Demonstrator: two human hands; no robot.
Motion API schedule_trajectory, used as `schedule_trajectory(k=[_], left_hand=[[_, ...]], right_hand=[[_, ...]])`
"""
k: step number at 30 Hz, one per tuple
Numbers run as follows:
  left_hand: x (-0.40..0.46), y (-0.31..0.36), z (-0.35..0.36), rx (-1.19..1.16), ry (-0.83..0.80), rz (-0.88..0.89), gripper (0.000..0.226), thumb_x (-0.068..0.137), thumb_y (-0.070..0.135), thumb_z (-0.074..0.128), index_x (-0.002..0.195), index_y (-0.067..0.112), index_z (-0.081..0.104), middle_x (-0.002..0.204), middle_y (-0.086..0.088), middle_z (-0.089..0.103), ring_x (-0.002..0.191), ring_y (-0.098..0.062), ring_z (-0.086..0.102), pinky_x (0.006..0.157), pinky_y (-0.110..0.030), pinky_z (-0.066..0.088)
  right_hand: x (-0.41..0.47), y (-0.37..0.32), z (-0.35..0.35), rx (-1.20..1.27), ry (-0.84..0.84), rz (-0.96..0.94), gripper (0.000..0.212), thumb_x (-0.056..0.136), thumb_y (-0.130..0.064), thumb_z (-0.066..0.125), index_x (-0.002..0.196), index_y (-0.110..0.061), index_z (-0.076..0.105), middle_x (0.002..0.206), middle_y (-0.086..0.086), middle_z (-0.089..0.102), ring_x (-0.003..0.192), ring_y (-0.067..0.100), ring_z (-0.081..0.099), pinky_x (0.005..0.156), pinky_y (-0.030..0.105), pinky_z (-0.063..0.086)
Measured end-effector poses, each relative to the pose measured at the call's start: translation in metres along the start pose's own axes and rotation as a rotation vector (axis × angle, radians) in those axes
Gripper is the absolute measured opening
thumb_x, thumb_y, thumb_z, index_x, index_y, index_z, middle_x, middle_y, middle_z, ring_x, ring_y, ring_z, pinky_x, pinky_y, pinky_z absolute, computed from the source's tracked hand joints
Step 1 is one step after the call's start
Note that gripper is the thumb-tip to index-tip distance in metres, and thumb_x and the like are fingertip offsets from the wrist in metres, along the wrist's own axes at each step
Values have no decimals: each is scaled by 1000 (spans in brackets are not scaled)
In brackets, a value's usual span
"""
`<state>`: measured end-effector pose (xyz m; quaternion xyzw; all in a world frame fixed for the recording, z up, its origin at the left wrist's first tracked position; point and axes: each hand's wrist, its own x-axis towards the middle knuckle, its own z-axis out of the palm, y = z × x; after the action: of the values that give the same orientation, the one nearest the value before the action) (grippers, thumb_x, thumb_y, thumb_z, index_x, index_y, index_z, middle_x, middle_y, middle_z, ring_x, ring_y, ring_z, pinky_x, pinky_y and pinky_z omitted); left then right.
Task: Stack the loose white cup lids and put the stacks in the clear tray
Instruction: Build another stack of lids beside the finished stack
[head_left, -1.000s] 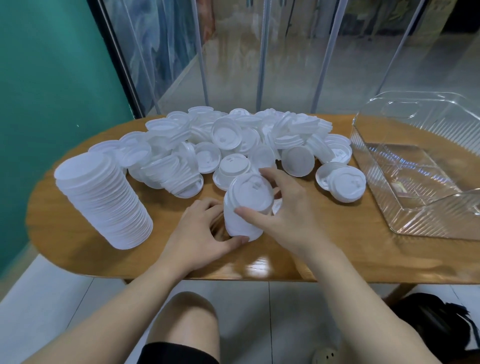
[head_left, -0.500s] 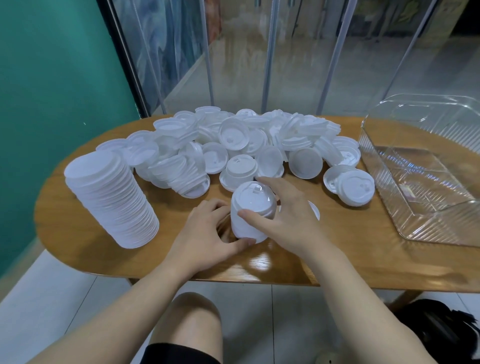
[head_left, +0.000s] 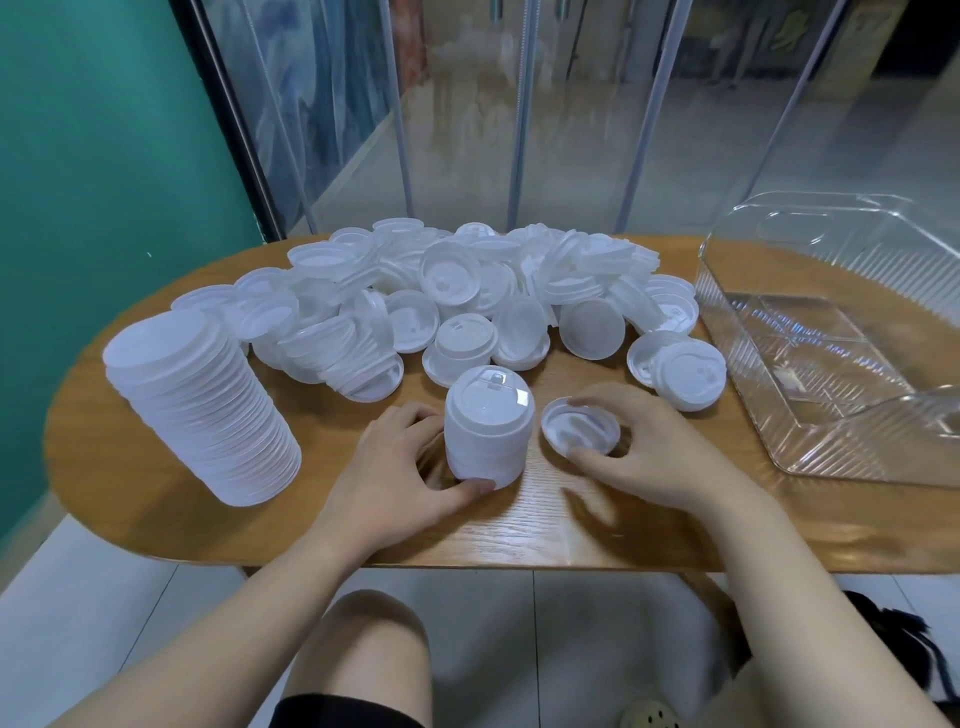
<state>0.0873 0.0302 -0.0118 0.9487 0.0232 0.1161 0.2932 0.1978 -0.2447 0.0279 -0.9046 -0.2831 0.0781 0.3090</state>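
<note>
A short stack of white lids (head_left: 488, 431) stands upright on the wooden table (head_left: 156, 509) near its front edge. My left hand (head_left: 400, 467) grips this stack from the left, thumb curled round its base. Just to the right, my right hand (head_left: 649, 447) pinches a single upturned lid (head_left: 579, 428) between thumb and fingers. A heap of loose white lids (head_left: 467, 296) covers the back of the table. A tall leaning stack of lids (head_left: 202, 405) stands at the left. The clear tray (head_left: 852, 467) sits at the right with no lids in it.
A teal wall rises at the left and glass panels with metal posts stand behind the table. My knee shows below the table's front edge, over a tiled floor. A dark bag lies on the floor at the lower right.
My right hand has left the top of the short stack and moved right to a single lid lying beside it. My left hand still holds the stack.
</note>
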Motion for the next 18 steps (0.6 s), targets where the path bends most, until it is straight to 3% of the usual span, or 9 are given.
schedule_trajectory(k=[2, 6, 10, 12, 15, 18], left_hand=[[0, 0, 0, 1, -5, 0, 68, 69, 85, 71, 122, 42, 67, 119, 28, 50, 113, -1, 47, 97, -30, 45], [0, 0, 0, -1, -12, -4, 71, 69, 88, 68, 123, 42, 67, 119, 29, 50, 113, -1, 47, 95, -30, 46], [0, 1, 0, 3, -6, 7, 68, 70, 86, 69, 121, 41, 68, 117, 28, 51, 111, 1, 47, 92, -29, 44], [-1, 0, 0, 3, -3, 8, 69, 70, 86, 69, 123, 41, 68, 118, 28, 51, 111, 1, 47, 93, -29, 44], [-1, 0, 1, -2, -5, 2, 70, 69, 88, 68, 122, 43, 67, 119, 29, 51, 113, -1, 47, 96, -31, 45], [0, 0, 2, -3, -2, 5, 66, 70, 86, 69, 121, 44, 67, 120, 30, 51, 115, -1, 48, 97, -33, 45]], right_hand=[[-2, 7, 5, -75, -23, 33, 54, 86, -50, 76, 136, -35, 60, 129, -21, 61, 119, 3, 56, 102, 32, 47], [-2, 15, 12, 45, 140, 14, 23, 99, -30, 67, 123, -29, 66, 102, -16, 69, 94, -1, 61, 79, 23, 45], [-5, 8, 7, 300, 252, 93, 29, 100, -21, 68, 124, -33, 57, 110, -18, 65, 95, -6, 63, 73, 8, 48], [-7, 7, 8, 373, 250, 138, 34, 99, -21, 69, 128, -32, 55, 118, -10, 66, 93, 6, 67, 68, 18, 57], [-9, 16, 11, 251, 288, 163, 38, 98, -30, 71, 134, -27, 58, 121, -6, 69, 89, 10, 65, 83, 34, 58], [-12, 16, 10, 152, 267, 204, 61, 95, -45, 70, 147, -19, 52, 132, -4, 60, 107, 9, 57, 97, 30, 47]])
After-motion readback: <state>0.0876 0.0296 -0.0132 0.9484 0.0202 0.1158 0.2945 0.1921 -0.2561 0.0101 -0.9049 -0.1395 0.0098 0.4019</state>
